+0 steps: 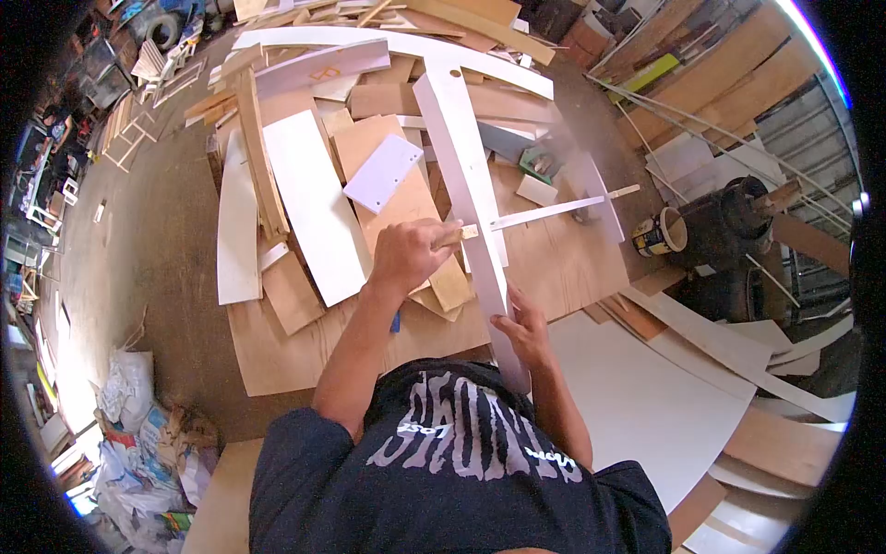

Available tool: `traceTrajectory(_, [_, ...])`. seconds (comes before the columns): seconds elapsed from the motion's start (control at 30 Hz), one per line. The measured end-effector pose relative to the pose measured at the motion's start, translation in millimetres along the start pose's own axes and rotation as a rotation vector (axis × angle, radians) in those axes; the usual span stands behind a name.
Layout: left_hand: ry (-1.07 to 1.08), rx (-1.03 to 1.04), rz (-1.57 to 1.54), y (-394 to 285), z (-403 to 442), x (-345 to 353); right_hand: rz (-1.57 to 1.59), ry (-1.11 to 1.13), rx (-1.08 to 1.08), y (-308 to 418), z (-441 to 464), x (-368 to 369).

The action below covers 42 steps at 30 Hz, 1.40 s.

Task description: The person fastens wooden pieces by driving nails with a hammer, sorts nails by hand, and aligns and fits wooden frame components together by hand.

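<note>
Workshop floor opens out left of the plywood tabletop; offcuts cover most of the top. White beam runs from the torso out over the pile, far end near the curved white board. Right hand is wrapped round its near part, thumb on one face. Left hand is closed on a short wooden stick, tip at the beam; can't confirm firm contact.

Risks, my read: beam rocks or twists if the right grip eases, since the offcuts look uneven. Thin white strip reaches right toward the white panel; any beam swing could lever it loose or crack it. Stick could slip, knuckles into the edge. Drilled white board could slide if bumped.

Edges: torso limits pulling back. Leftward swing meets stacked boards. Right of the panel, bucket crowds the side. Most room: bare ply by the near right edge, below the strip.
</note>
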<state>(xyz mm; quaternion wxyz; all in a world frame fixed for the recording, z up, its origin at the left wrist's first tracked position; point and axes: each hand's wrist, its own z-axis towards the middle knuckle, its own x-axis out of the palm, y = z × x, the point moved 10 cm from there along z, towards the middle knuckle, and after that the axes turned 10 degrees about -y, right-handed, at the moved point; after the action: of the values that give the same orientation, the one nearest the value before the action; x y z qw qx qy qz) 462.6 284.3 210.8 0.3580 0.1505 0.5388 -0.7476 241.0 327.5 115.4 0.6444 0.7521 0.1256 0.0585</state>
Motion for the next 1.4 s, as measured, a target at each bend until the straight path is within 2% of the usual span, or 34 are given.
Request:
traceTrajectory(0.07, [0.04, -0.02, 0.022, 5, 2, 6, 0.03, -0.015, 0.034, -7, -2, -3])
traceTrajectory(0.17, [-0.024, 0.055, -0.041, 6, 5, 11, 0.03, 0.025, 0.041, -1, -2, 0])
traceTrajectory(0.33, [0.074, -0.022, 0.026, 13, 4, 14, -0.024, 0.079, -0.006, -5, 0, 4])
traceTrajectory(0.43, [-0.035, -0.021, -0.107, 23, 0, 19, 0.024, 0.092, 0.026, -7, 1, 8])
traceTrajectory(0.57, [-0.05, -0.019, -0.029, 25, -5, 26, 0.062, 0.136, 0.06, -17, 2, 3])
traceTrajectory(0.63, [0.032, -0.138, -0.078, 32, -8, 31, 0.035, 0.148, 0.047, -13, 2, 3])
traceTrajectory(0.7, [0.019, -0.125, -0.047, 34, -8, 32, 0.009, 0.148, 0.029, -12, 2, 4])
traceTrajectory(0.77, [0.008, -0.114, -0.019, 36, -9, 33, 0.087, 0.068, 0.059, -23, 3, -2])
traceTrajectory(0.9, [-0.062, -0.072, -0.034, 39, -14, 33, 0.041, 0.058, 0.184, -36, -3, -4])
traceTrajectory(0.97, [-0.114, -0.031, -0.042, 41, -17, 32, -0.017, 0.065, 0.172, -34, -2, -3])
traceTrajectory(1.03, [-0.021, -0.119, -0.027, 52, -20, 40, -0.034, 0.063, 0.161, -38, -2, -4])
traceTrajectory(1.27, [-0.033, -0.182, -0.042, 58, -24, 41, -0.025, 0.092, 0.186, -51, 2, 2])
traceTrajectory(1.33, [-0.14, -0.153, -0.09, 70, -27, 42, -0.065, 0.093, 0.135, -64, 9, 5])
traceTrajectory(1.4, [-0.146, -0.189, -0.086, 91, -33, 51, -0.105, 0.096, 0.087, -71, 14, 11])
